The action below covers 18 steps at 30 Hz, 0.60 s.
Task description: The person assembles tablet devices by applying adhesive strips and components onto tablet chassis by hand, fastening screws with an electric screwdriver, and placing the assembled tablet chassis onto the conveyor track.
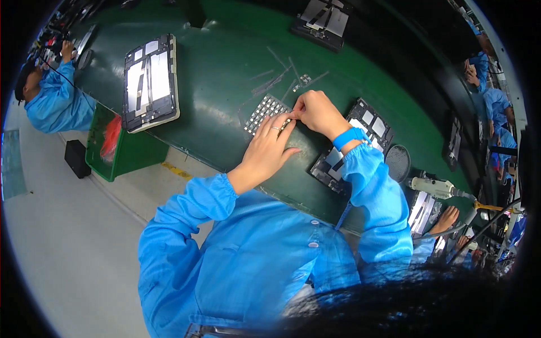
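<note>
A sheet bearing rows of small, light square pieces lies on the green bench in front of me. My left hand rests over its near edge, fingers stretched and thumb apart, a ring on one finger. At the sheet's right edge my right hand, with a blue wrist strap, pinches thumb and forefinger together beside the left fingertips. Whatever is in that pinch is too small to make out. Just beyond lie clear strips and a small scrap of similar pieces. An opened tablet sits partly beneath my right forearm.
Another opened tablet stands at the left bench edge, one more at the far side. A round dark dish and a powered screwdriver are at right. Below left is a green bin holding red plastic. Co-workers sit both sides.
</note>
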### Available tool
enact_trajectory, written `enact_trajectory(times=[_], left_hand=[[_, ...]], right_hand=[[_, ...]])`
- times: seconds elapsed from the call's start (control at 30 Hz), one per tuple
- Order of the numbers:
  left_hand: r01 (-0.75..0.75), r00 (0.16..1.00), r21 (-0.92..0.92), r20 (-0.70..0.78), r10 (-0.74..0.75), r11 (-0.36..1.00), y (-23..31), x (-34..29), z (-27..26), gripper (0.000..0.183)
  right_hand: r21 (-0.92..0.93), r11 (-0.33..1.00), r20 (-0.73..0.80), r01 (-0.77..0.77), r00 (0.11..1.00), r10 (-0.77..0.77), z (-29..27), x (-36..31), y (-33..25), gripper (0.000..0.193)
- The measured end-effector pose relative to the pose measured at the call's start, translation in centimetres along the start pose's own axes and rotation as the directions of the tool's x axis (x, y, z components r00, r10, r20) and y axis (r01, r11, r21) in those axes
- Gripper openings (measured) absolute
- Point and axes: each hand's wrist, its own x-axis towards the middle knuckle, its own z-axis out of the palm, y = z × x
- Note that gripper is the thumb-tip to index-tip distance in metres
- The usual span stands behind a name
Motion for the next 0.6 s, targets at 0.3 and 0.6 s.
enact_trajectory(times=[0.3, 0.6], left_hand=[[0.03, 1.0, -0.015, -0.002, -0.03, 0.999, -0.3, 0.0, 1.7, 0.056], [-0.02, 0.994, -0.044, -0.112, 0.015, 0.999, 0.0, 0.1, 1.3, 0.044]], right_hand=[[-0.075, 0.991, -0.083, -0.114, 0.991, 0.107, 1.0, -0.8, -2.0, 0.015], [-0.008, 1.0, -0.073, -0.022, 0.997, 0.021, 0.9, -0.3, 0.0, 0.017]])
